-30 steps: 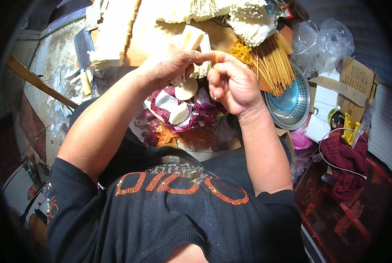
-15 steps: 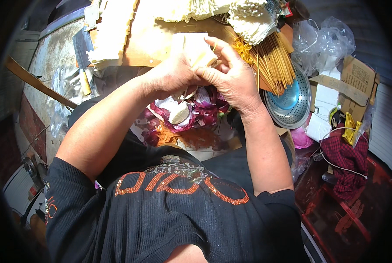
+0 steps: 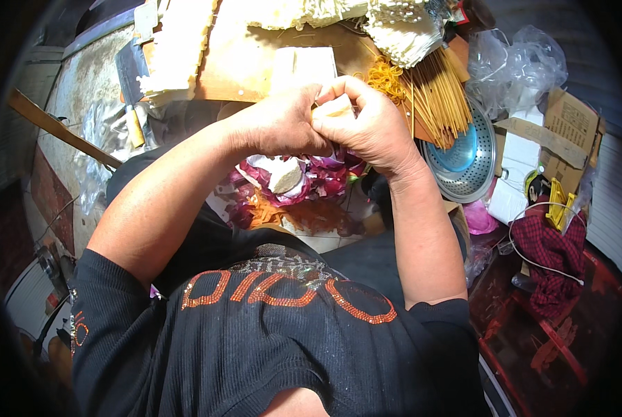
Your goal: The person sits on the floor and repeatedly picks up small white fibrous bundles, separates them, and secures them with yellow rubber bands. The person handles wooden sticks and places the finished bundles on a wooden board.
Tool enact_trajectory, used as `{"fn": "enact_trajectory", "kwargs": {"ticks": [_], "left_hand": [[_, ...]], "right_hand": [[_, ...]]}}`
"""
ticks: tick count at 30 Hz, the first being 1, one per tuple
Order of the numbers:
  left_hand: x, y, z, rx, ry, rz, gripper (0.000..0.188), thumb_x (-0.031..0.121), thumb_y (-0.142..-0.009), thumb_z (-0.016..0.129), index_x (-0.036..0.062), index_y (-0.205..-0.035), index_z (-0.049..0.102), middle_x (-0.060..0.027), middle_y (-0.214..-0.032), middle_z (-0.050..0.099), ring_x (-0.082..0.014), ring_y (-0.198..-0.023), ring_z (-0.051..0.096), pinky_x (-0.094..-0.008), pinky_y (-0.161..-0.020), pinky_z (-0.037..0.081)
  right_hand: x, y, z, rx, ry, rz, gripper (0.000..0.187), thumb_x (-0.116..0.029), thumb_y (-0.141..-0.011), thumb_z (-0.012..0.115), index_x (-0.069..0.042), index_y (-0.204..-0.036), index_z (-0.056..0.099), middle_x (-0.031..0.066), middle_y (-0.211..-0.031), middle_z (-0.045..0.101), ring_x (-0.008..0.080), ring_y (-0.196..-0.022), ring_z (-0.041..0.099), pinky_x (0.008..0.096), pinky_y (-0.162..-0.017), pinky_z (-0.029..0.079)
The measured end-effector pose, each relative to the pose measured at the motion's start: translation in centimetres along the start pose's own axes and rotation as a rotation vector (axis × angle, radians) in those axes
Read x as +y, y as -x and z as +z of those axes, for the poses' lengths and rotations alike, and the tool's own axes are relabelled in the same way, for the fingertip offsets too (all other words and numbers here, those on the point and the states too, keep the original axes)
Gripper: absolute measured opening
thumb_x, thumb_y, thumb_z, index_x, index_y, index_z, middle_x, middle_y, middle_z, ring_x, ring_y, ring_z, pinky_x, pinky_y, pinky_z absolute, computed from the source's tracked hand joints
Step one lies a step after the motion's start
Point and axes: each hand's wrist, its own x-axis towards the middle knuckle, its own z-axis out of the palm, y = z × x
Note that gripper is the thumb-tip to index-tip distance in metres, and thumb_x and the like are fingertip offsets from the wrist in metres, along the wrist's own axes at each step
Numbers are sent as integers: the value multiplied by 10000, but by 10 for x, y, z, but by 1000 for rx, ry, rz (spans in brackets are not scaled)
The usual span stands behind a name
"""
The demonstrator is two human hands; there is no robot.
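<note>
My left hand and my right hand meet over the near edge of the board, fingers curled around a small pale folded sheet. Part of it shows between my thumbs and fingers; the rest is hidden. Just beyond my knuckles is a whitish rectangular sheet or stack; whether it joins the held piece I cannot tell. Beside my right hand lie yellow rubber bands and a fan of thin wooden skewers. White enoki mushrooms are heaped behind them.
Pale sheets and a cleaver are at the left. Purple onion skins and orange peelings lie below my hands. A metal colander, clear plastic bags and a cardboard box stand right.
My hands have drawn closer together and a little nearer to me, with my right fingers now curled in over the pale sheet. The whitish rectangle beyond them shows more fully.
</note>
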Motion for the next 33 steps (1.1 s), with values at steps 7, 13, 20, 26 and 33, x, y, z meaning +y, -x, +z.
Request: {"fn": "enact_trajectory", "kwargs": {"ticks": [7, 13, 20, 26, 33], "left_hand": [[14, 8, -8, 32, -68, -44, 764, 72, -665, 813, 22, -1294, 384, -94, -984, 652, -126, -895, 615, -280, -754, 523], [2, 10, -13, 25, -78, 21, 716, 21, -688, 774, 21, -1296, 396, -110, -1049, 628, -129, -904, 602, -278, -751, 515], [-5, 28, -62, 284, -150, -105, 500, 118, -792, 576, 38, -1269, 450, -28, -820, 535, -95, -636, 500, -234, -536, 422], [-83, 52, -165, 722, -618, -193, 339, 77, -784, 560, 29, -1120, 552, -49, -831, 553, -156, -772, 522, -286, -714, 448], [-113, 55, -175, 721, -854, -478, 285, 65, -842, 545, 117, -1110, 626, -159, -1028, 665, -292, -932, 643, -376, -806, 518]], "right_hand": [[-8, 5, 2, -42, -253, 120, 340, -135, -733, 742, -36, -1014, 578, 37, -824, 616, 86, -672, 590, 226, -577, 506], [-9, 7, 5, -136, -266, 124, 445, -127, -798, 711, -35, -1172, 488, 41, -882, 609, 83, -654, 580, 205, -549, 481], [-7, 5, 6, 111, -210, 143, 575, -141, -813, 705, -2, -1299, 429, 93, -960, 635, 83, -650, 585, 212, -567, 491], [9, 5, 18, 17, -15, 63, 479, -170, -783, 700, 14, -1198, 549, 102, -932, 659, 121, -767, 623, 253, -731, 516], [6, 10, 35, -155, 348, 112, 405, -247, -775, 671, -42, -1120, 616, 160, -987, 674, 204, -911, 666, 315, -837, 513]]}}
